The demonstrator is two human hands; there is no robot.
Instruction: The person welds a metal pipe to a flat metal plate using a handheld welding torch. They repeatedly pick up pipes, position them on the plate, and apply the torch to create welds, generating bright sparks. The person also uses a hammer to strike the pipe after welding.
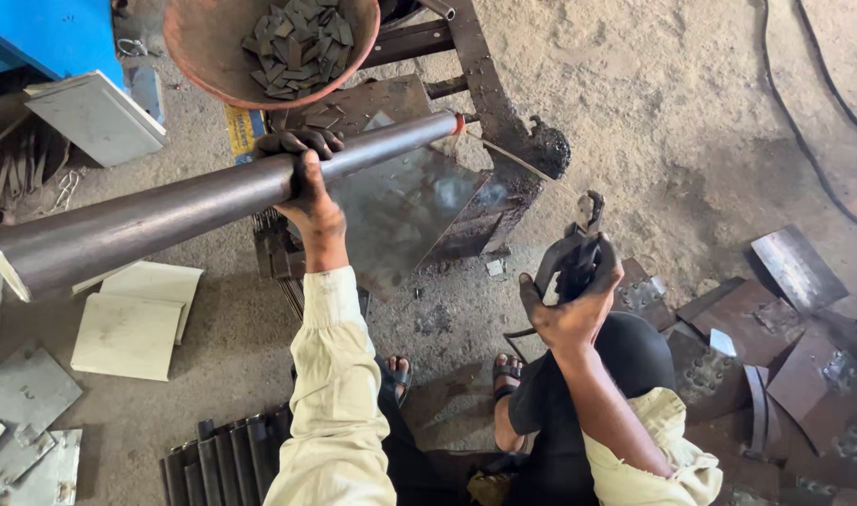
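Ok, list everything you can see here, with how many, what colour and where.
Metal pipe: one, dark grey, slanting from left edge to centre, its far end over the stand.
Bowl: one, rust-brown, top centre, holding dark metal pieces.
Metal stand with plate: one, dark, centre.
Electrode holder: one, black, right of centre.
Pale flat plates: several, grey-white, on the floor at left.
Rusty plates: several, brown, on the floor at right.
Dark bars: one row, black, bottom left.
Cables: two, black, top right.
Blue machine: one, top left.
Left hand: grips the pipe.
Right hand: grips the electrode holder.
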